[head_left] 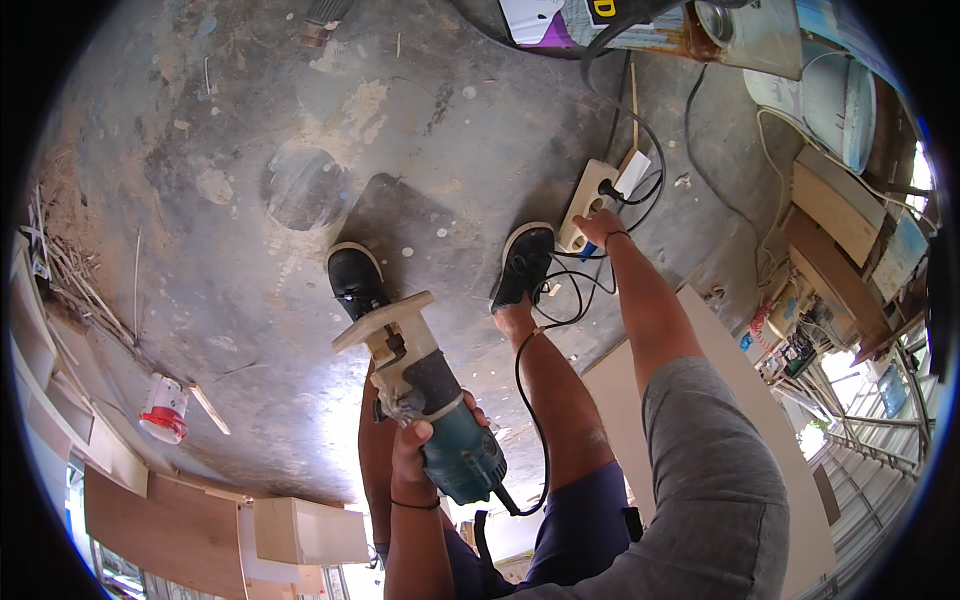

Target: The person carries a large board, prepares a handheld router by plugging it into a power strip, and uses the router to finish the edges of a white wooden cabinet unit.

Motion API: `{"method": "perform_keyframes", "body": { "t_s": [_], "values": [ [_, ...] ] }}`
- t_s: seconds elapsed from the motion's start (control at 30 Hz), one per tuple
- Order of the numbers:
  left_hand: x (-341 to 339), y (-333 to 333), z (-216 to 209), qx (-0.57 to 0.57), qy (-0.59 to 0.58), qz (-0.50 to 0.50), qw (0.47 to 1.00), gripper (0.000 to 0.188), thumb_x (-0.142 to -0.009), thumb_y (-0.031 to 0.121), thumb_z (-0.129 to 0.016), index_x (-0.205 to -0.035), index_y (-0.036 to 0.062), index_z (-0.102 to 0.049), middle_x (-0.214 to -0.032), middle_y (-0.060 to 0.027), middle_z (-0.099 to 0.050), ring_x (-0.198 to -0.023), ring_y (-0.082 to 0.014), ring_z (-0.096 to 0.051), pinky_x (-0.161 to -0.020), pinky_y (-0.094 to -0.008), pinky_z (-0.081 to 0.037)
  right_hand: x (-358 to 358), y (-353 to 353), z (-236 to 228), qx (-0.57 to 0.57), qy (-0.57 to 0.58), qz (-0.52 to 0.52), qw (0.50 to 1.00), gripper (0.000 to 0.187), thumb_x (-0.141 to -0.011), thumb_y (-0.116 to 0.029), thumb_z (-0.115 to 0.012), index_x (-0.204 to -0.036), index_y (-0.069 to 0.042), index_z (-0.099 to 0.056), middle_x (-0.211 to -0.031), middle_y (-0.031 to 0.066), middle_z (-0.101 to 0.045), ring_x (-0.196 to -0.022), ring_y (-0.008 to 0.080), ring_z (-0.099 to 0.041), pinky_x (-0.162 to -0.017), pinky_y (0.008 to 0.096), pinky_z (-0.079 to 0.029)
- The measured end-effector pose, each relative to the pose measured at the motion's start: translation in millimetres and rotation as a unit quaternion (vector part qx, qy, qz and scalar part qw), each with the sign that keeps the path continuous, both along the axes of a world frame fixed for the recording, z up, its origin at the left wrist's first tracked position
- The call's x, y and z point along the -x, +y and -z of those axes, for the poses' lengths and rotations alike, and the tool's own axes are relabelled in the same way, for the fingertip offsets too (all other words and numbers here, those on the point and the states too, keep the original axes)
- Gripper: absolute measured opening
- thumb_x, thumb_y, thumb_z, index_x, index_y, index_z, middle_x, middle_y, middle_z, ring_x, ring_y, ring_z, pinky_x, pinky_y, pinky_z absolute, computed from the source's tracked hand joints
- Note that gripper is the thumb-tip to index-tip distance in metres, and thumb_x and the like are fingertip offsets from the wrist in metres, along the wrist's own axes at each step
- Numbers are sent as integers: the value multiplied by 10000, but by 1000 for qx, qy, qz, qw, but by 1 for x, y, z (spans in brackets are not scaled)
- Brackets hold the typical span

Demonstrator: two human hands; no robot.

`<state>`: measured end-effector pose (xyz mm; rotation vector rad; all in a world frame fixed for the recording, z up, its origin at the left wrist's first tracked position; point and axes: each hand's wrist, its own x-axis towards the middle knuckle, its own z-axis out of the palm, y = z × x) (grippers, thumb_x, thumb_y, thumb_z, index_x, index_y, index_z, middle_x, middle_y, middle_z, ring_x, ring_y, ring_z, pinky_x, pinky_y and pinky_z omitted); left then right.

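My left hand (pixel 418 443) is shut around a teal and black power tool (pixel 440 410), held low over my legs with its pale flat base (pixel 385 320) pointing toward the floor. A black cord (pixel 530 420) runs from the tool's rear up to a white power strip (pixel 590 200) on the concrete floor. My right hand (pixel 603 228), on a grey-sleeved arm, reaches down to the near end of that strip. Its fingers are bunched where the cord's plug ends; the plug itself is mostly hidden. My black shoes (pixel 355 280) stand just behind the strip.
A white board (pixel 720 400) lies on the floor under my right arm. A red and white plastic object (pixel 163 408) sits at the left. Wood panels and a pale box (pixel 305 530) are at the lower left. Cluttered shelves and barrels crowd the right side.
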<state>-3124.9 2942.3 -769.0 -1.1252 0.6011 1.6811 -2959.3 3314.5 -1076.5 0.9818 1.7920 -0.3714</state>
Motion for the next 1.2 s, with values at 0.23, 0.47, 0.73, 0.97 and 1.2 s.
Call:
{"method": "perform_keyframes", "body": {
  "t_s": [0.23,0.47,0.73,0.97,1.2],
  "values": [
    [-2,0,1,4,0,8,1000,641,-661,396,-710,-1081,-42,-503,-959,-152,-575,-890,-277,-627,-750,-382,-546,9,-6,-16,-19,28,14,999,584,-740,-538,-591,-802,36,-676,-888,258,-647,-898,380,-623,-814,439,-478],
    [-4,0,0,2,4,10,1000,638,-662,393,-709,-1087,-37,-505,-963,-149,-576,-893,-276,-626,-750,-386,-546,22,-15,-27,-31,-8,-4,999,629,-724,-568,-621,-863,43,-672,-917,251,-650,-911,370,-625,-810,435,-485],
    [-14,-5,-1,18,-15,4,1000,635,-656,396,-710,-1077,-39,-515,-971,-150,-579,-884,-278,-627,-733,-389,-550,50,-24,-49,-26,-30,-237,971,259,-731,-320,-678,-850,-91,-703,-915,122,-685,-883,287,-664,-749,406,-532],
    [-2,-11,-2,-15,4,21,1000,635,-651,379,-718,-1067,-56,-513,-967,-157,-579,-887,-284,-628,-738,-404,-561,55,-61,-15,-105,-146,-331,926,239,-878,-182,-494,-927,-222,-724,-931,-4,-703,-852,199,-662,-731,456,-403],
    [-10,-20,-5,-16,-19,2,1000,626,-657,364,-718,-1081,-45,-506,-967,-156,-578,-890,-288,-628,-733,-408,-562,75,-60,-38,-11,-79,-474,877,187,-806,-268,-562,-860,-197,-727,-888,21,-703,-857,197,-647,-862,422,-322]
  ]
}}
